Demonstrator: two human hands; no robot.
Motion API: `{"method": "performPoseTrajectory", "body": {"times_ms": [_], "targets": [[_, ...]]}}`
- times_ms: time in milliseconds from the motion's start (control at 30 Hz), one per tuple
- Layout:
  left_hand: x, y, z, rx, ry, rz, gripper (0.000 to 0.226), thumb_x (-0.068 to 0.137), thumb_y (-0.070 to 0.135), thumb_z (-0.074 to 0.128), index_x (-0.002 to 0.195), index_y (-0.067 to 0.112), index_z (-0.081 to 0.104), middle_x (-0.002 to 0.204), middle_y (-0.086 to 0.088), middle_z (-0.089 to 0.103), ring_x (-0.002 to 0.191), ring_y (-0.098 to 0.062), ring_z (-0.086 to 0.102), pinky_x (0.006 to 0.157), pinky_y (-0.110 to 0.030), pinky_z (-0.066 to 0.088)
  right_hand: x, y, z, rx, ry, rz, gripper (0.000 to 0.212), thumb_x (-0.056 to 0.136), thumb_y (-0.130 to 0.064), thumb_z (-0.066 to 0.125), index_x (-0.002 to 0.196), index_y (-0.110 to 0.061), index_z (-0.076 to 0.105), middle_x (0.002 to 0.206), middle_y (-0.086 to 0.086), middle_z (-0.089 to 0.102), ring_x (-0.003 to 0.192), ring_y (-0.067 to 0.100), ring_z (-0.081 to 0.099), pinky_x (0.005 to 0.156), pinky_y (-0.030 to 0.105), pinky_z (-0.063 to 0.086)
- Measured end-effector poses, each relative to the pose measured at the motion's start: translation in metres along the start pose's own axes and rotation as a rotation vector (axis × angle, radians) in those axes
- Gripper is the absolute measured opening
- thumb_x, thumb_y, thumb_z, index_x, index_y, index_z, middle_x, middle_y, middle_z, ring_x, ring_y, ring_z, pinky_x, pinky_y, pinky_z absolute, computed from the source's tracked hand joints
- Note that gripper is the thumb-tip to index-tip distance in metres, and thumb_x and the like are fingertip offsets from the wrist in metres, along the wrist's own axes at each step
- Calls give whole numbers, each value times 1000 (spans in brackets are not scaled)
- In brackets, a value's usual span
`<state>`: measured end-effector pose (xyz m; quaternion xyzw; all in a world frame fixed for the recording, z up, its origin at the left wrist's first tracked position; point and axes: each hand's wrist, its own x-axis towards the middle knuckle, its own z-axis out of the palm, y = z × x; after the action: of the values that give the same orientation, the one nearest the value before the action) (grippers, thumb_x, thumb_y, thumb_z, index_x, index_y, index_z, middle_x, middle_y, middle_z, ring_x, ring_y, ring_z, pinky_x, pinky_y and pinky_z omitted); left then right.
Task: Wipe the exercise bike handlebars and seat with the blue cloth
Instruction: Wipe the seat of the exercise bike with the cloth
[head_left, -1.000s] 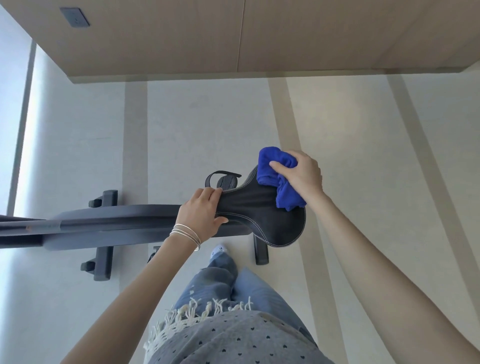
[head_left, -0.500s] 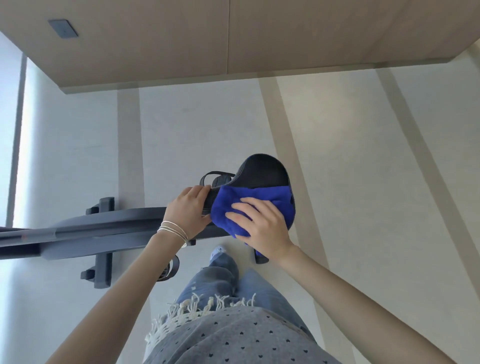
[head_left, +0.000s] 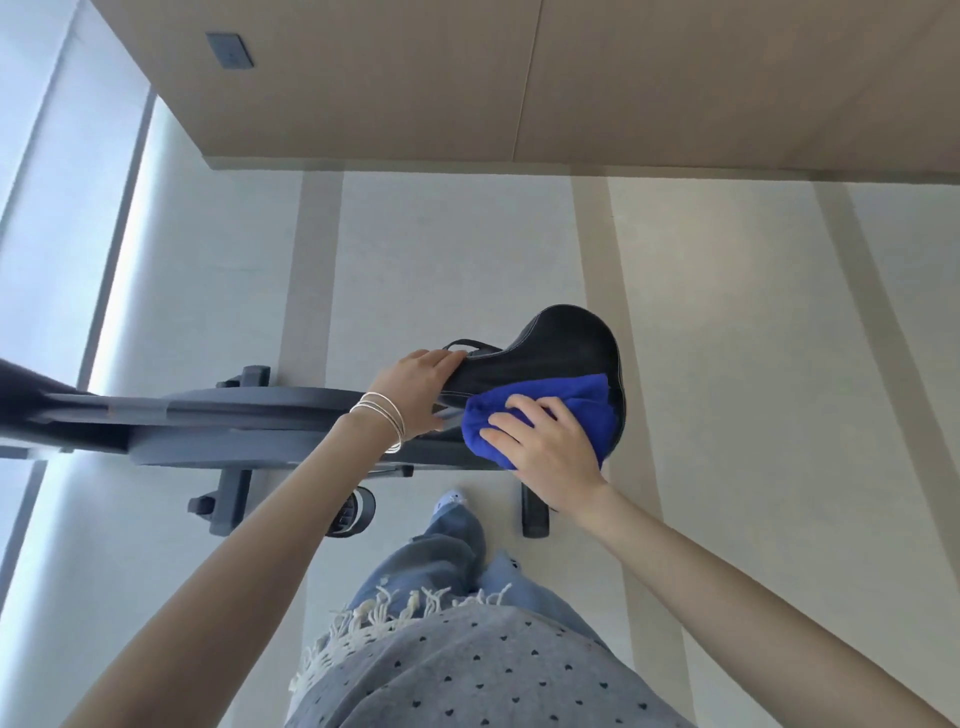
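- My left hand (head_left: 415, 387): fingers curled over the narrow nose of the black seat (head_left: 561, 343), gripping it.
- My right hand (head_left: 545, 447): fingers spread, pressing the blue cloth (head_left: 587, 405) against the seat.
- Blue cloth: bunched over the wide end's near side, overhanging its rim.
- Bike frame (head_left: 234, 415): extends to the left of the seat.

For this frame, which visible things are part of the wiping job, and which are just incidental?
In the job: seat; blue cloth; right hand, pressing the cloth on the seat; left hand, gripping the seat's narrow end.
Incidental: pedal; bracelets; wall plate.
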<state>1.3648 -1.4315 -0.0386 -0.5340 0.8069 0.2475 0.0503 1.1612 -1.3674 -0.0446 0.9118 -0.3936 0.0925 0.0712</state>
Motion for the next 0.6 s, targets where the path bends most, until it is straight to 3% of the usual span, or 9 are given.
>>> {"method": "performPoseTrajectory", "body": {"times_ms": [100,367,467,600], "targets": [[-1,0,0,-11,25,4,81,71,19,75,141,12,34,135,-10,52,117,-30,50,100,-35,40,6,-3,-2,-35,-80,-40,16,81,-9,61,86,-23,68,88,-7,68,92,18,62,70,31,50],[-4,4,0,31,42,-57,80,71,29,76,138,16,36,128,-8,55,113,-30,53,97,-40,44,-73,21,-18,29,10,-51,22,74,-10,68,93,-21,71,102,-5,71,96,22,65,67,32,48],[-5,6,-1,32,44,-82,74,74,32,74,136,16,37,126,-8,56,113,-30,53,94,-43,47,-74,28,-25,90,66,97,26,70,-14,69,95,-22,71,100,-7,71,93,20,61,68,32,46],[2,9,-6,29,35,-105,68,75,36,73,132,15,42,123,-9,56,111,-29,53,93,-44,48,-49,46,-31,190,162,457,32,68,-11,67,99,-19,72,101,-4,71,94,18,56,73,32,43]]}}
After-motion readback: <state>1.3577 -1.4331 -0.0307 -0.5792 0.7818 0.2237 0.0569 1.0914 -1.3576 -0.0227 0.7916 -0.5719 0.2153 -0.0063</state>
